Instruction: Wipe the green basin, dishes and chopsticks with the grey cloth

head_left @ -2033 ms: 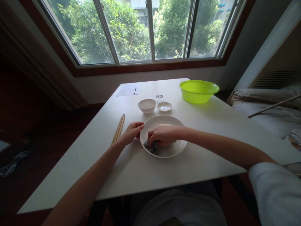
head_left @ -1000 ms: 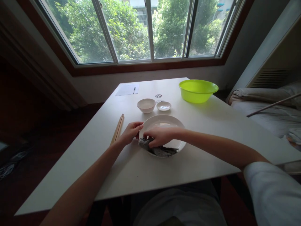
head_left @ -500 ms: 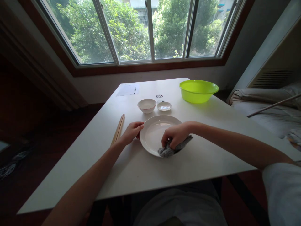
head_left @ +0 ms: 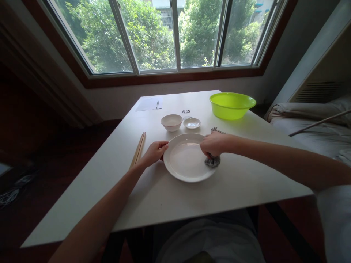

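Left hand [head_left: 157, 152] pinches near rim of plate [head_left: 185, 162], probably to steady it while right hand [head_left: 214, 143], clamped on bunched cloth [head_left: 212, 161], bears on opposite side.

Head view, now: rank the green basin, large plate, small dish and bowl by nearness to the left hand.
1. Large plate: left rim in the left hand.
2. Bowl: beyond the plate.
3. Small dish: right of the bowl.
4. Green basin: farther back, right.
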Tool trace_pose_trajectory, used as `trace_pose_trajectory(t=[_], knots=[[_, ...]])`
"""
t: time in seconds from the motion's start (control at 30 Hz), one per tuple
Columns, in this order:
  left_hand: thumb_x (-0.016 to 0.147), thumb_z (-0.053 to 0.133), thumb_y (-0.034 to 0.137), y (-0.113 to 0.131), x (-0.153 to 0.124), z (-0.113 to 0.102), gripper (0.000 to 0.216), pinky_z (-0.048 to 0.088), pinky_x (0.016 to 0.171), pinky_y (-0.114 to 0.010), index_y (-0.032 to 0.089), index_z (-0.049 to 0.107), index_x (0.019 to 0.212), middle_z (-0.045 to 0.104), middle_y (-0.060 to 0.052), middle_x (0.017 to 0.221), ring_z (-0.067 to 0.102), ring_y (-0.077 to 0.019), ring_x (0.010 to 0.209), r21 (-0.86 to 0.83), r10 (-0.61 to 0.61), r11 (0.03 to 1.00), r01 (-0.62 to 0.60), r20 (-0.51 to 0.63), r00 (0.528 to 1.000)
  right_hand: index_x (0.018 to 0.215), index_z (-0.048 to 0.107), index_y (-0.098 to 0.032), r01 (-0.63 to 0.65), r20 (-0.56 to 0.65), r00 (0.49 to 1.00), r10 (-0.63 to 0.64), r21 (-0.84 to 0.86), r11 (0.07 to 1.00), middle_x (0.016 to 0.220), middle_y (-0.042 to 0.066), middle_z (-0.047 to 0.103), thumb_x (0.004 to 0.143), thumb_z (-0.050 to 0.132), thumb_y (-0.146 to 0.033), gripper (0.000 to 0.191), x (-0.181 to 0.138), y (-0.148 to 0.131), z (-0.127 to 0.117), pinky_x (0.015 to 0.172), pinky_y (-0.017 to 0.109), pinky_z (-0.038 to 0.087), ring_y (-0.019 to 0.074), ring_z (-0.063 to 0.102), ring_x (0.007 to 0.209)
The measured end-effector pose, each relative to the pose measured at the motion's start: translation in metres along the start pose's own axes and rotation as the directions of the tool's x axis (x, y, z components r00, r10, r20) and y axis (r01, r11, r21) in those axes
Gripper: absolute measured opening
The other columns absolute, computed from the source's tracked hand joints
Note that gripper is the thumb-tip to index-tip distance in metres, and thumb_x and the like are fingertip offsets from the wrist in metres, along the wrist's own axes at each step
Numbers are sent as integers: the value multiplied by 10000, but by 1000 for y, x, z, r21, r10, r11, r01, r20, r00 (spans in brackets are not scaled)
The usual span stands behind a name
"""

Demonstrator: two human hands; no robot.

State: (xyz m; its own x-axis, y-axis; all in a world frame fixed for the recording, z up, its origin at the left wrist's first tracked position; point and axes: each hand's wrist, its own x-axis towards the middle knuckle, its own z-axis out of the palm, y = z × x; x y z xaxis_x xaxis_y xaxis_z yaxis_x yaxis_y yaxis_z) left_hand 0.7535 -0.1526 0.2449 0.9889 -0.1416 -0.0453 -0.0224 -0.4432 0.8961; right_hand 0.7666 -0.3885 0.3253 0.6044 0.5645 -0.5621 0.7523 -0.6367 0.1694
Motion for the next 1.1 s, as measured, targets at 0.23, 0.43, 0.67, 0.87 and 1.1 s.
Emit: trace_pose_trajectory(t=[0.23,0.43,0.67,0.87,1.1], knots=[[785,527,326,-4,1,0,373,387,387,-183,82,683,1020,589,-5,573,501,-81,421,-7,12,1000,-12,18,1000,948,736,-215,-14,-87,996,18,52,999,972,91,700,663,564,-37,377,6,20,5,602,269,390,232,619,839],[776,540,350,-4,1,1,378,381,386,-184,87,687,1004,581,-2,574,493,-82,427,5,32,999,-32,14,999,1044,687,-200,50,-272,962,-25,83,995,992,98,689,685,533,-61,415,24,35,16,607,254,387,217,624,838],[811,509,401,-11,3,-3,434,402,412,-190,95,654,1083,560,7,581,503,-85,450,46,52,997,-55,64,997,1151,569,-156,-2,-475,877,65,132,991,961,134,678,788,477,-131,375,65,20,24,644,275,408,230,631,809],[815,511,428,-14,1,-4,463,382,395,-191,87,623,1107,503,32,531,469,-79,418,-19,37,999,-36,83,996,1041,616,-140,25,-606,786,123,229,973,974,133,668,792,491,-198,285,80,3,27,660,277,410,226,621,825],[762,592,419,-7,-6,-2,522,391,391,-190,104,565,1178,553,22,625,506,-81,429,-167,-12,985,39,156,988,1034,673,-183,260,-659,743,-115,126,957,1051,107,633,848,484,-280,282,74,-20,21,675,280,413,197,611,819]])
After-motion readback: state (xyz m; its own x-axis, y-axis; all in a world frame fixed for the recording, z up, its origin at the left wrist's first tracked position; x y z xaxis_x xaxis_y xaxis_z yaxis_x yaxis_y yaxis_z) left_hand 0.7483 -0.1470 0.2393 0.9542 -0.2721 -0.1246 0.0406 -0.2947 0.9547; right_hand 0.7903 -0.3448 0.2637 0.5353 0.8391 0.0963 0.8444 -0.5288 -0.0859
